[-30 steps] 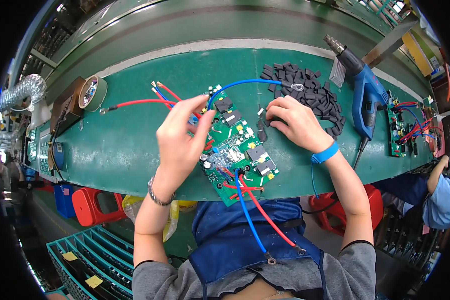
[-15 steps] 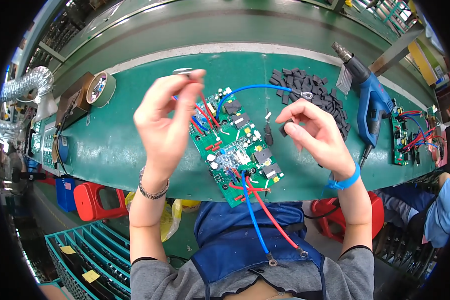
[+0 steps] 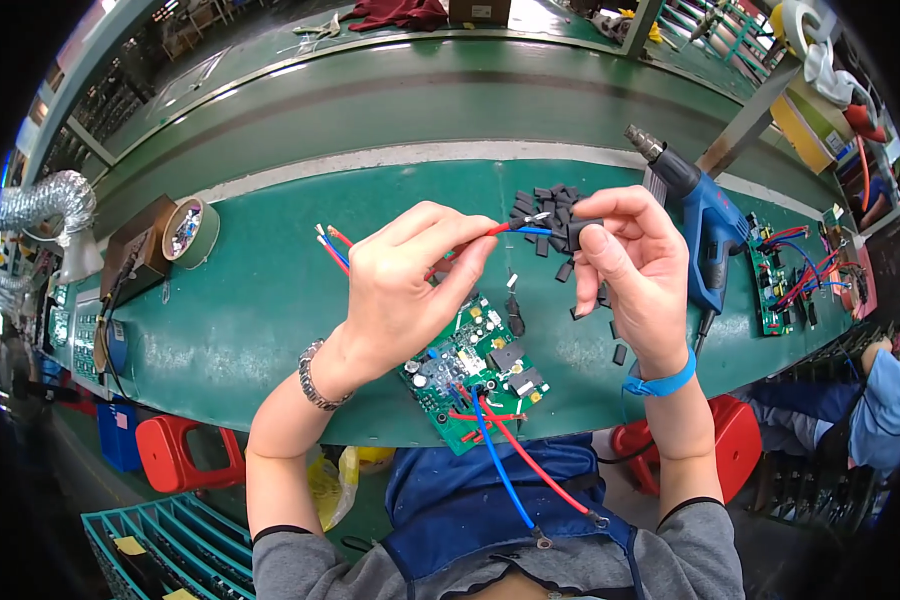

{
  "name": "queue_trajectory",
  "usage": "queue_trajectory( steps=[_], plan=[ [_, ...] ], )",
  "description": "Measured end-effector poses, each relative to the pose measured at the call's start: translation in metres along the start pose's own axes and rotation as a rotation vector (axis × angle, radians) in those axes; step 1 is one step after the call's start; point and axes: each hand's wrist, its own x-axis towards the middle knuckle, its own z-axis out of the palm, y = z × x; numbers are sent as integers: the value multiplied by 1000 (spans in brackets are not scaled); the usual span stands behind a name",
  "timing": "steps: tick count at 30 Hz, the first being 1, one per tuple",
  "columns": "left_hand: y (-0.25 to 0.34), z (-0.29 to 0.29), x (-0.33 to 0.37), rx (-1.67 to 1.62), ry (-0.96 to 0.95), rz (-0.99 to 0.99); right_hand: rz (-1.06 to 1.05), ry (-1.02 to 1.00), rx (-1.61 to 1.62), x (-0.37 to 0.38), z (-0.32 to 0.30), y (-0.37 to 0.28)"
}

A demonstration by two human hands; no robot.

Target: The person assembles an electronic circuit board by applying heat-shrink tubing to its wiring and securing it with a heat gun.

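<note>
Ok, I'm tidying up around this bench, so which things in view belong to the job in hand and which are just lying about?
In the job:
red wire, pinched by the left hand
black sleeve, held by the right hand
circuit board
pile of black sleeves
heat gun, probably, though untouched

Apparently just about:
round tub
yellow bag
red stool at left

A circuit board [image 3: 478,365] is lying on the table [image 3: 240,340] — a tub [image 3: 208,240] is sitting left of it, a heat gun [image 3: 710,225] right.
</note>
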Motion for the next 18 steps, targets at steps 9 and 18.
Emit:
queue_trajectory(
  steps=[9,18],
  plan=[
    [-3,-4,-1,24,2,26,20,-14,-36,5,3,-6],
    [-5,-3,-4,78,4,56,-127,34,-284,5,11,-12]
  ],
)
